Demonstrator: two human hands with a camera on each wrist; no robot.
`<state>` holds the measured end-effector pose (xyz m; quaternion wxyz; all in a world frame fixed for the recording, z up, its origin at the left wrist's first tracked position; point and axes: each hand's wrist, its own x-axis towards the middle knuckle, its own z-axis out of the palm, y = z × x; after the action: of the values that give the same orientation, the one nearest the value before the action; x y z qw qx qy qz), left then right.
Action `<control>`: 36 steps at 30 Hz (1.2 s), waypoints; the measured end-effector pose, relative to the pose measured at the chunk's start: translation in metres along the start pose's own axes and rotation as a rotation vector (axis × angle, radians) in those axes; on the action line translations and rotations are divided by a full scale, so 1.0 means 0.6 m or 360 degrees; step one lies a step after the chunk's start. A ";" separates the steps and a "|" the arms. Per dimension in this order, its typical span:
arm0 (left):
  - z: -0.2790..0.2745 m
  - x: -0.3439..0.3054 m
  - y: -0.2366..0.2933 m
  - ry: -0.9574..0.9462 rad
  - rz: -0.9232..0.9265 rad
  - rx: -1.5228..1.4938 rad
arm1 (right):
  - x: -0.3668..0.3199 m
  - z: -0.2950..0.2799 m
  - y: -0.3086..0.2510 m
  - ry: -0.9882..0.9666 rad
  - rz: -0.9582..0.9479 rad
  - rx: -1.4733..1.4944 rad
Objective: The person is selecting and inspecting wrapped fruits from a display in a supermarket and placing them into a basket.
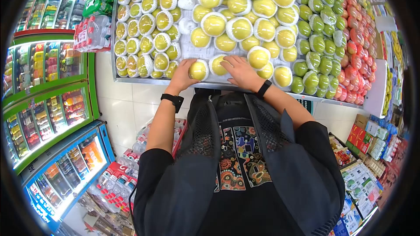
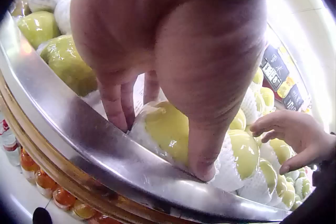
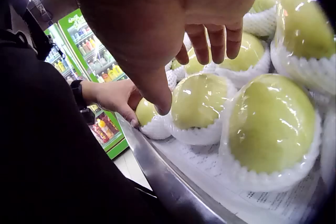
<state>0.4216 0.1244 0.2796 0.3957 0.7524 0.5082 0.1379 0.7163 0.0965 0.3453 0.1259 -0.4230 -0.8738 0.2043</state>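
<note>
A: With the gripped yellow fruit taken as the mark, what is found farthest to its left?

B: Green-framed drinks coolers are seen there, their lit shelves filled with bottles. Nearer to the fruit, a shrink-wrapped bottle pack is placed, and then a bank of foam-netted fruit is stacked.

A: And directly at its left side?

B: The left hand is curved about it, thumb on one side and fingers on the other, so it is held. A dark watch is worn on that wrist.

A: How is the gripped fruit itself placed?

B: It is kept just behind the metal rim of the display stand, wrapped in clear film and cupped in a white foam net.

A: What is met just to its right?

B: A second yellow fruit, likewise netted. Beyond that, the right hand is held with fingers loosely extended and parted, and nothing is grasped by it; whether the second fruit is touched cannot be told.

A: And behind, then farther right?

B: Behind and to the right of the gripped fruit, a large heap of yellow fruit is piled. Farther right, green fruit is ranged, followed by red fruit.
</note>
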 end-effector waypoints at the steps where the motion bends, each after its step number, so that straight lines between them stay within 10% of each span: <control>1: 0.002 -0.002 -0.003 0.0007 0.0025 -0.0055 | 0.004 0.006 -0.001 -0.0013 0.0023 -0.0010; 14: -0.011 0.042 -0.030 -0.0300 0.0481 -0.0076 | 0.034 0.080 -0.002 -0.0053 0.0302 -0.0491; 36: -0.028 0.103 0.044 -0.0413 0.0906 0.0235 | -0.075 0.057 -0.049 0.0548 0.1144 0.0159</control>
<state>0.4558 0.1814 0.2979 0.3470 0.9024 0.2313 0.1088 0.7104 0.0358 0.3266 0.2114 -0.7232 -0.6251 0.2037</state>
